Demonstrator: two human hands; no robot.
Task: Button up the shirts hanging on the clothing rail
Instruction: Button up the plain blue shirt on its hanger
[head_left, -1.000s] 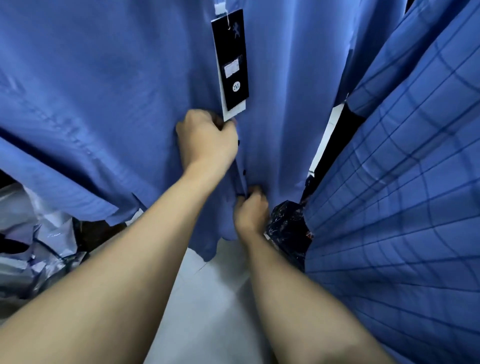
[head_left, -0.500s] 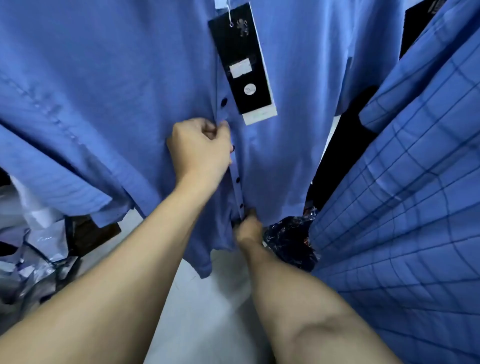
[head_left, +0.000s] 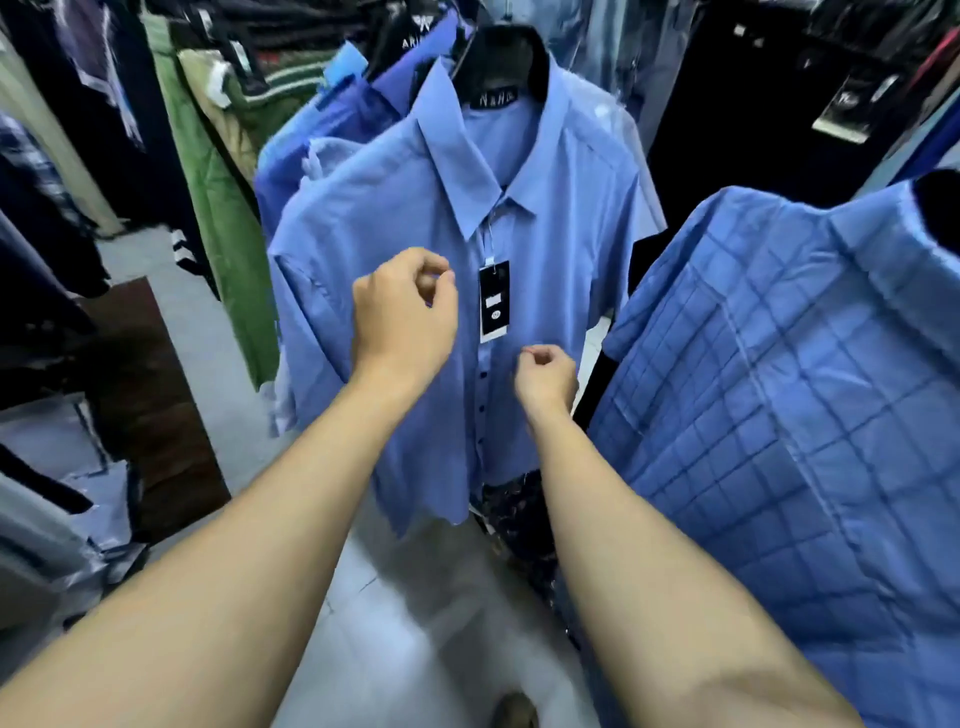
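On the left hang blurred dark and green garments (head_left: 208, 171), and the left hand (head_left: 402, 317) hovers in front of the plain blue smooth-woven collared shirt (head_left: 395, 218), fingers curled and gripping nothing. That shirt hangs in the middle on a black hanger, a black card swing tag (head_left: 493, 300) on its chest, its placket of small dark buttons (head_left: 482, 392) looking fastened down to the hem, so it seems done. The right hand (head_left: 545, 376) is likewise curled and empty just right of the placket, and at far right the blue windowpane-check shirt (head_left: 779, 415) seems likely next, its front unseen.

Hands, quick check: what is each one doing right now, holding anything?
Left hand: fingers curled, holding nothing, in front of the plain blue shirt.
Right hand: fingers curled, holding nothing, beside the button placket.
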